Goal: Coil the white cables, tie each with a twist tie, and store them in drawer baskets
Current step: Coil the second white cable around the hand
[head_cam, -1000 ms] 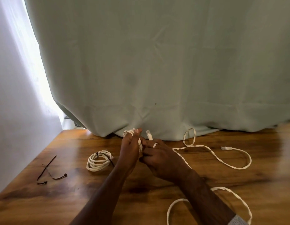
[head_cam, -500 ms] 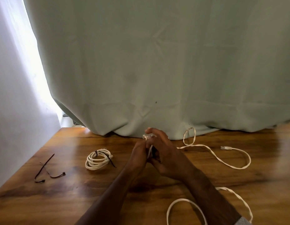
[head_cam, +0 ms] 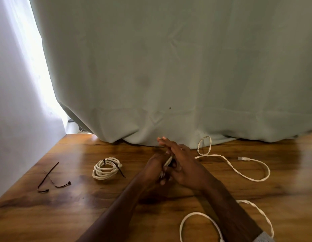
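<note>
My left hand [head_cam: 154, 167] is closed around a small bundle of loops of a white cable [head_cam: 168, 161] at the table's middle. My right hand [head_cam: 184, 165] presses against it from the right, fingers stretched toward the curtain, with the cable passing between the two hands. The loose length of that cable [head_cam: 239, 172] trails right across the table in wide curves and comes back near my right forearm. To the left lies a coiled white cable [head_cam: 106, 169] bound with a dark twist tie. Two loose dark twist ties [head_cam: 52, 179] lie further left.
A wooden table [head_cam: 82, 206] carries everything. A pale green curtain [head_cam: 169, 67] hangs down onto the table's far edge. A white wall [head_cam: 15, 102] borders the left side, with bright light in the gap beside the curtain.
My right hand has swung over the top of the bundle and its fingers have straightened toward the curtain. The cable end that stuck up between my hands is now covered. My left hand has sunk lower.
</note>
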A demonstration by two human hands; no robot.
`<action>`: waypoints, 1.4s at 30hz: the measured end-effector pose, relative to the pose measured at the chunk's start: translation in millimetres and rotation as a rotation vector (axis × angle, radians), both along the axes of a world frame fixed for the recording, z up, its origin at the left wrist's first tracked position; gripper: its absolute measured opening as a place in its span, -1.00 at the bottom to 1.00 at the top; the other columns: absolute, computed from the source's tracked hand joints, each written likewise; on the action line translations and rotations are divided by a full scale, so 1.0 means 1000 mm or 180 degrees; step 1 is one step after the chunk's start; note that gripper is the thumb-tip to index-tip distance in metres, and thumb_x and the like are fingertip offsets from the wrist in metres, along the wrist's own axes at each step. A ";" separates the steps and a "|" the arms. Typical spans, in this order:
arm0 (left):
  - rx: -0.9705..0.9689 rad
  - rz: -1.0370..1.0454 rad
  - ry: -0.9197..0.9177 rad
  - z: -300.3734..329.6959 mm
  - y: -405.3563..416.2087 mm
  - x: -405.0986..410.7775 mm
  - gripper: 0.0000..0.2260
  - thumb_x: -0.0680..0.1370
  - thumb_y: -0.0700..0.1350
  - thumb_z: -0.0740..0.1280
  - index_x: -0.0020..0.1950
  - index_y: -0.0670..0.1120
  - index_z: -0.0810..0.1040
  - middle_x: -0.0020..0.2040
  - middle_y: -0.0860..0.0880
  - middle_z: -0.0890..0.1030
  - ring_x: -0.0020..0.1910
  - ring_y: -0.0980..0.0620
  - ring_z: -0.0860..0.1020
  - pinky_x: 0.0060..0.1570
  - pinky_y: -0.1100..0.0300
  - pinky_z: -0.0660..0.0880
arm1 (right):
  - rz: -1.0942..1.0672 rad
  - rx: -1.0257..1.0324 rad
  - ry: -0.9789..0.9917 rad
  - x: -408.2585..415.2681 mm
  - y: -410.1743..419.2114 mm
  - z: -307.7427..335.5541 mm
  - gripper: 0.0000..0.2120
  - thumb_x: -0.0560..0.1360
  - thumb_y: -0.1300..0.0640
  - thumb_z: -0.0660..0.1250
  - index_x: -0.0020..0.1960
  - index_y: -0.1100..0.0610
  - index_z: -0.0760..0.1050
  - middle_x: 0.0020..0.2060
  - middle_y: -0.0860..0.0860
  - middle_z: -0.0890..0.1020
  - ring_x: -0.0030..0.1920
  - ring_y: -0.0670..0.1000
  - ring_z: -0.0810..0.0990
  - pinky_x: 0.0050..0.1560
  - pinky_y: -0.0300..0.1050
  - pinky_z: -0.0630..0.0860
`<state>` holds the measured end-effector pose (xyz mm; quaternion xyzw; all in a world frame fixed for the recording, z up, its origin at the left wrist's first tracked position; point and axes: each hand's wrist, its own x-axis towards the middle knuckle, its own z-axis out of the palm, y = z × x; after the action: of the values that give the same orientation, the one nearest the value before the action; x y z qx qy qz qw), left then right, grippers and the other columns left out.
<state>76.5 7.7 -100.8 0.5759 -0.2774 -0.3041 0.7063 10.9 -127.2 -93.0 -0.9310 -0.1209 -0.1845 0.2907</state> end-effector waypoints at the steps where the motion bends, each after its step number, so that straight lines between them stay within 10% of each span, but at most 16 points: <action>1: 0.0016 -0.0090 -0.0071 0.000 0.000 -0.002 -0.58 0.67 0.07 0.13 -0.25 -0.02 0.64 -0.41 -0.13 0.48 -0.61 0.03 0.36 -0.64 0.28 0.19 | -0.0060 0.0026 0.0017 -0.001 -0.004 0.000 -0.25 0.53 0.06 0.40 0.60 -0.13 0.10 0.50 -0.34 0.29 0.46 -0.33 0.22 0.54 0.10 0.13; 9: -0.0374 -0.0764 0.0546 -0.008 0.012 0.010 -0.53 0.35 0.36 0.47 -0.24 -0.06 0.56 -0.57 0.06 0.27 -0.69 0.17 0.23 -0.59 0.34 0.22 | 0.0238 0.1230 -0.0239 -0.002 0.011 0.000 -0.79 0.62 0.03 0.24 0.19 0.02 0.57 0.03 -0.05 0.67 0.09 0.03 0.65 0.09 0.12 0.58; 15: -0.0873 -0.1150 0.0448 -0.011 0.014 0.011 -0.73 0.46 0.03 0.53 -0.22 -0.14 0.59 -0.57 0.07 0.37 -0.68 0.21 0.31 -0.61 0.35 0.26 | -0.1162 0.2074 -0.0695 0.016 0.031 -0.016 -0.44 0.58 -0.31 0.02 -0.17 0.05 0.61 -0.30 0.04 0.67 -0.23 -0.01 0.67 -0.13 0.14 0.62; 22: -0.0568 0.0080 -0.0165 -0.009 -0.007 0.002 -0.67 0.43 0.05 0.53 -0.20 -0.23 0.63 -0.48 -0.10 0.47 -0.55 0.00 0.48 -0.42 0.17 0.50 | -0.1752 0.1785 -0.1478 0.019 0.024 -0.010 -0.51 0.70 -0.08 0.09 -0.35 0.06 0.43 -0.50 -0.02 0.51 -0.45 -0.09 0.52 -0.38 -0.20 0.40; 30: -0.0798 -0.0809 -0.0006 -0.012 -0.009 0.001 -0.75 0.58 -0.09 0.33 0.13 -0.27 0.56 -0.30 -0.08 0.55 -0.33 0.05 0.57 -0.18 0.17 0.59 | -0.2028 0.1635 -0.1764 0.017 0.012 -0.005 -0.51 0.67 -0.01 0.13 -0.43 0.04 0.35 -0.56 -0.01 0.43 -0.52 0.01 0.45 -0.46 0.03 0.38; 37: -0.0607 0.0434 -0.0483 -0.026 -0.017 0.011 -0.78 0.61 -0.06 0.27 -0.04 -0.18 0.63 -0.25 -0.15 0.63 -0.31 -0.07 0.55 -0.29 0.17 0.53 | -0.1132 0.4090 0.0100 0.014 0.018 0.002 -0.70 0.63 0.05 0.30 -0.18 0.21 0.60 -0.27 0.22 0.65 -0.26 0.15 0.63 -0.13 0.02 0.57; 42: -0.0436 0.0832 -0.0685 -0.031 -0.018 0.010 -0.81 0.66 -0.09 0.26 0.06 -0.13 0.64 -0.09 -0.20 0.69 -0.09 -0.10 0.65 -0.11 0.00 0.57 | -0.1674 0.3649 0.0132 0.022 0.025 -0.003 -0.73 0.62 0.05 0.23 -0.14 0.11 0.61 -0.16 0.16 0.68 -0.13 0.12 0.65 -0.05 0.07 0.58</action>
<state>86.0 -10.6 -131.9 0.5868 -0.2942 -0.1267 0.7437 32.7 -102.6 -95.8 -0.6292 0.2358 -0.2673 0.6907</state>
